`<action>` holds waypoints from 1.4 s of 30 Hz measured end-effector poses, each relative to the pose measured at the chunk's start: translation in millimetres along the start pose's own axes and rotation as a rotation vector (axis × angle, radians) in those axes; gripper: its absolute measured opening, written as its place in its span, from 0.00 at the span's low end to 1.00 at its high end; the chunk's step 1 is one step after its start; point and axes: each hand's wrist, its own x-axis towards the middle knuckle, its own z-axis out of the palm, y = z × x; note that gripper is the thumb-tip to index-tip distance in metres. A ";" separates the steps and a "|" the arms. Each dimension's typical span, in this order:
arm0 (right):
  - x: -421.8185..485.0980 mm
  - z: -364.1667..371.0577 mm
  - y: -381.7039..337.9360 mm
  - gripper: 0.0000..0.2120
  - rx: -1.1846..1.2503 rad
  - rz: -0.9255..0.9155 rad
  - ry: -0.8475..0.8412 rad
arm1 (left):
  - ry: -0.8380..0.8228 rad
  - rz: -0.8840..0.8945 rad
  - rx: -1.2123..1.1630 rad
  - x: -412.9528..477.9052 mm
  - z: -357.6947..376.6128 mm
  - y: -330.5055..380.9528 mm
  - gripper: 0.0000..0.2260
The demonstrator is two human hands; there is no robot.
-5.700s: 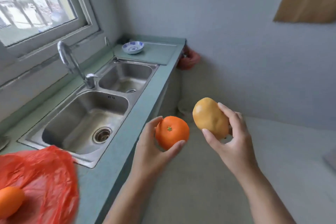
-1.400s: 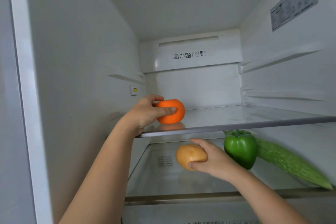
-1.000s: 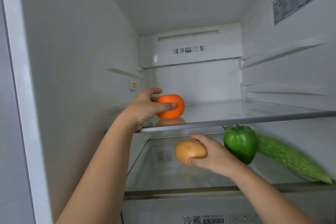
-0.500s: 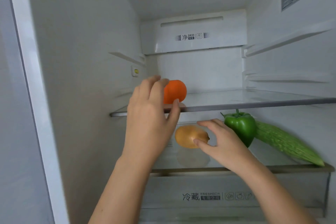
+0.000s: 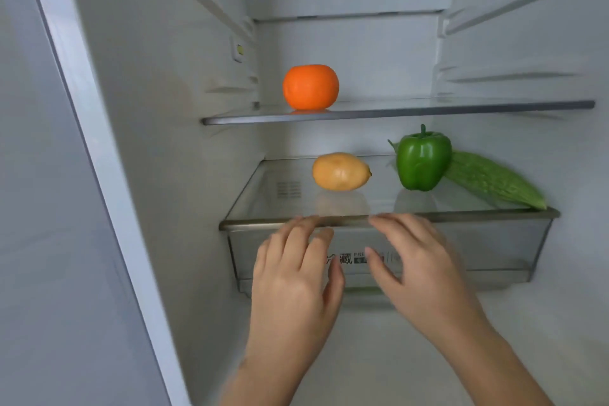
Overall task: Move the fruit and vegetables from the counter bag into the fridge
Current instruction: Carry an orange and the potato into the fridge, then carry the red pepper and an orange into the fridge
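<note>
Fridge [image 5: 148, 109] open, camera looking straight in. Upper glass shelf [image 5: 428, 110], lower glass shelf [image 5: 478, 215], clear drawer [image 5: 494, 247] under that.

Left hand [image 5: 293, 277] and right hand [image 5: 425, 270] are both out in front of the drawer, a bit motion-blurred. Fingers [image 5: 296, 234] on both are loosely spread and hold nothing, tips about level with the lower shelf's front edge. Can't tell if they touch it.

Change: half a second ago both hands were just letting go of a piece of produce each. Now both pieces sit free and the hands have pulled back out.

Contents:
- bitter gourd [image 5: 494, 184], lower shelf, far right, lying at a slant
- green pepper [image 5: 421, 161], lower shelf, upright, touching or just in front of the gourd
- orange [image 5: 310, 86], upper shelf, left side
- potato [image 5: 339, 172], lower shelf, left of the pepper, well apart from it

Nothing appears to be rolling.

Read: this pair is delivered, so four items are in. The bag is out of view. A few seconds back it had at least one orange in it, so the person likely needs another trip to the table.
</note>
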 end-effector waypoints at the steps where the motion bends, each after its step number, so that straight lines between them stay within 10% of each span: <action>1: -7.6 -0.7 -2.6 0.18 -0.013 -0.004 0.006 | -0.007 -0.002 0.000 -8.0 -0.2 -0.5 0.11; 24: -161.3 -43.8 -103.8 0.17 0.343 -0.305 -0.309 | -0.172 -0.434 0.422 -184.3 -155.1 80.8 0.15; 42: -289.7 -147.5 -401.5 0.18 1.066 -0.843 -0.457 | 0.030 -0.960 1.171 -334.8 -467.3 209.1 0.16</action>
